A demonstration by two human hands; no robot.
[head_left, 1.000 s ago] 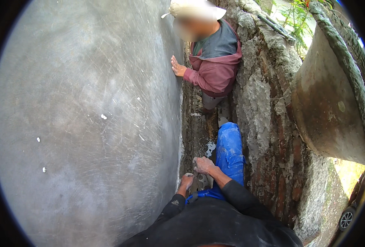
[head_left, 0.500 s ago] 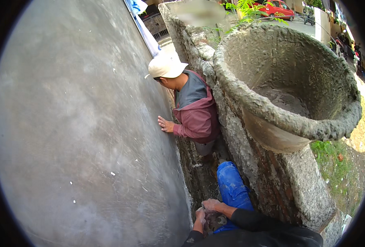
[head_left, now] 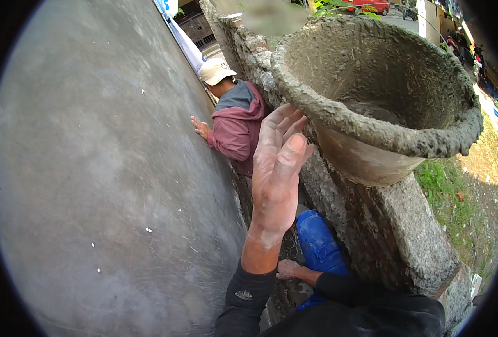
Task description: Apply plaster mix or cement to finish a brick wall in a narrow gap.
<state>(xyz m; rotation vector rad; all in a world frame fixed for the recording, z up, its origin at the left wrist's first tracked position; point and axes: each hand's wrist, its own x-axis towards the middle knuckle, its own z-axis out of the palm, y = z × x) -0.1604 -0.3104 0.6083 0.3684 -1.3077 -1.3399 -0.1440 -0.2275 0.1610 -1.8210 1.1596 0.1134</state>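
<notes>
My left hand (head_left: 277, 174) is raised in the middle of the view, powdered with pale dust, its fingers stretched out and holding nothing. Its fingertips are at the near-left rim of a large cement-crusted bucket (head_left: 367, 157); whether they touch it I cannot tell. Lower down, my right hand (head_left: 287, 268) is curled beside my blue trouser leg (head_left: 319, 241). My left forearm is close in front of it, and what it may hold does not show. A smooth grey plastered wall (head_left: 108, 168) fills the left side.
A co-worker in a cream cap and maroon jacket (head_left: 235, 132) stands ahead in the narrow gap, one hand flat on the plaster. The bucket rests on a rough low wall (head_left: 412, 236) to my right. Beyond are grass (head_left: 445, 191) and a red car (head_left: 367, 5).
My left hand has left the right hand low by my leg and risen, opened, to the bucket's rim. The right hand stays low. The view has shifted slightly.
</notes>
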